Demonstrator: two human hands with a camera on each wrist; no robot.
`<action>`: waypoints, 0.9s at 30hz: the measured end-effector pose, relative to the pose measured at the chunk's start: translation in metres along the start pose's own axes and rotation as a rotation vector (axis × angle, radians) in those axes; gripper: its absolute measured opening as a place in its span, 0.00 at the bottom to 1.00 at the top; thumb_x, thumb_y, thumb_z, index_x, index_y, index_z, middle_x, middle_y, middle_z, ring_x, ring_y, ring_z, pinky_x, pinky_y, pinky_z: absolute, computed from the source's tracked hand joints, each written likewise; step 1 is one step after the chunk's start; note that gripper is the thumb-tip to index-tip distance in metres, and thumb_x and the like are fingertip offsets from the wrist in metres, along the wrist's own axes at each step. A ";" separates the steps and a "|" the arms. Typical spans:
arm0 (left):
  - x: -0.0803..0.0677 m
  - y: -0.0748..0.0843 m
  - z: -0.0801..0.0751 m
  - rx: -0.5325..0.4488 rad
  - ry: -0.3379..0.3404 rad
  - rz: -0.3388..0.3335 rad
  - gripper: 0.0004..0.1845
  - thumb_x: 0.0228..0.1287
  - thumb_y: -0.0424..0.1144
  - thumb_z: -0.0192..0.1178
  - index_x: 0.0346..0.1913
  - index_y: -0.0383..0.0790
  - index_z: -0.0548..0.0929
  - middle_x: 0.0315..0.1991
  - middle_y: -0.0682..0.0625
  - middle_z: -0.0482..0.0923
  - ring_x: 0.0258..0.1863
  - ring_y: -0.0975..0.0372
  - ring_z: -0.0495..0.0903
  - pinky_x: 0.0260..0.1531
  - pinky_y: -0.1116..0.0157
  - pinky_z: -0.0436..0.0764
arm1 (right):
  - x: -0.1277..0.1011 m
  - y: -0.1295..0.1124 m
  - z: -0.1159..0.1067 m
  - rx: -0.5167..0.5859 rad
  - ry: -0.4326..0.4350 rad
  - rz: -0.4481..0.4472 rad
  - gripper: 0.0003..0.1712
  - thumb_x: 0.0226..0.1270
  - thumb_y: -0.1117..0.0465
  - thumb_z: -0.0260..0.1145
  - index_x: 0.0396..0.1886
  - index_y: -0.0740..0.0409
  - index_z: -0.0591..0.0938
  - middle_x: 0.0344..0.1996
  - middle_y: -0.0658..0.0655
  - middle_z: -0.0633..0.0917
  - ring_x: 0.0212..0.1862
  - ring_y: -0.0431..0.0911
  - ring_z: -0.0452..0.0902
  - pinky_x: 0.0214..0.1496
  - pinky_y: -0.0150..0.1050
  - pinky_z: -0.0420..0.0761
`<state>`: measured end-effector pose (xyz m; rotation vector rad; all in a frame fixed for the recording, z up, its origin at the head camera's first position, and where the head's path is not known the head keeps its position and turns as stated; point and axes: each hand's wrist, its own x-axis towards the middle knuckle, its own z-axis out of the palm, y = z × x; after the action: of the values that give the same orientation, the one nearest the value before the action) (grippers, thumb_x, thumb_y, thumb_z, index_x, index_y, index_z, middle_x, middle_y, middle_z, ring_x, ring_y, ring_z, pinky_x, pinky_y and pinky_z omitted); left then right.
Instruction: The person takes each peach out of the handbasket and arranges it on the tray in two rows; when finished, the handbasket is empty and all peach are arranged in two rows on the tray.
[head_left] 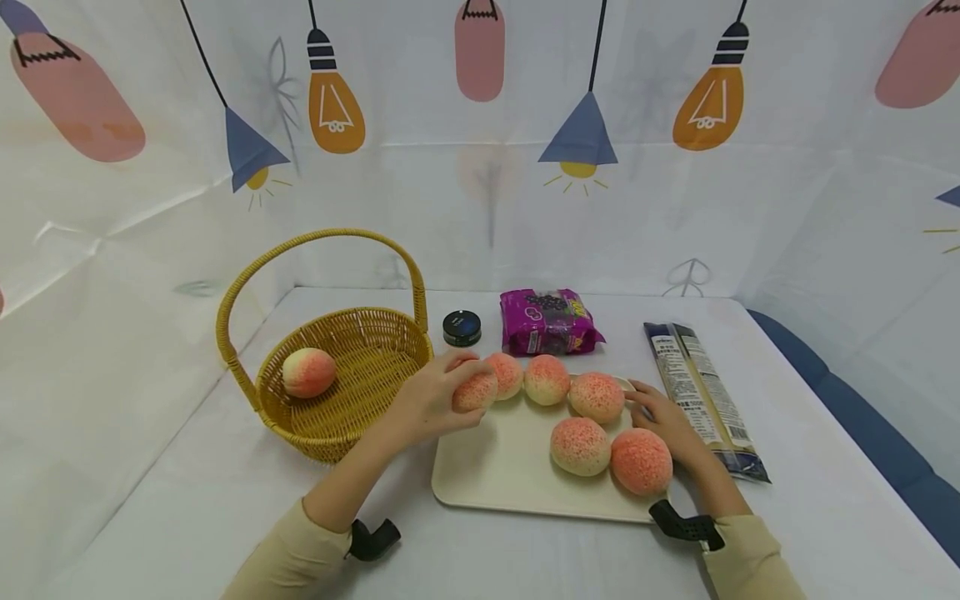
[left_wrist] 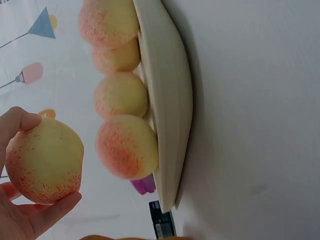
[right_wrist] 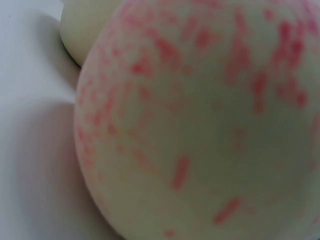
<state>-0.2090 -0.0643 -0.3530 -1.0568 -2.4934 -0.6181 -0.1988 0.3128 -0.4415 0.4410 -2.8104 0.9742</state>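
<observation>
My left hand (head_left: 431,400) grips a peach (head_left: 475,392) between thumb and fingers, over the left part of a cream tray (head_left: 495,475). In the left wrist view this held peach (left_wrist: 46,160) is raised, apart from the others. Several more peaches (head_left: 581,446) sit on the tray, some in a row along its far side. At the tray's right edge is my right hand (head_left: 667,421), its fingers extended beside the far-right peach (head_left: 597,397); whether they touch it is unclear. A peach (right_wrist: 200,125) fills the right wrist view, where the hand is hidden.
Left of the tray stands a yellow woven basket (head_left: 322,446) with a tall handle and one peach (head_left: 308,372) inside. Behind the tray are a round black tin (head_left: 461,328) and a purple packet (head_left: 547,323). A long flat package (head_left: 701,392) lies at the right.
</observation>
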 end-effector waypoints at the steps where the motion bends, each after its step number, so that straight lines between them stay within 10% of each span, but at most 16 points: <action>1: 0.001 0.001 0.002 -0.010 -0.001 0.005 0.26 0.44 0.46 0.68 0.51 0.51 0.78 0.50 0.52 0.72 0.42 0.61 0.75 0.36 0.64 0.77 | 0.000 0.000 0.000 0.002 0.001 -0.001 0.18 0.64 0.70 0.53 0.53 0.71 0.74 0.60 0.74 0.64 0.60 0.70 0.58 0.56 0.65 0.58; 27: 0.012 0.026 0.051 -0.155 -0.345 -0.017 0.26 0.53 0.49 0.65 0.56 0.52 0.74 0.55 0.49 0.69 0.51 0.58 0.73 0.50 0.60 0.73 | 0.000 0.001 -0.001 0.003 -0.010 0.024 0.18 0.64 0.69 0.52 0.54 0.70 0.74 0.61 0.74 0.64 0.61 0.70 0.57 0.57 0.65 0.57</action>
<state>-0.2057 -0.0147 -0.3834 -1.2972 -2.7859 -0.6943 -0.1992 0.3136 -0.4415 0.4148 -2.8295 0.9843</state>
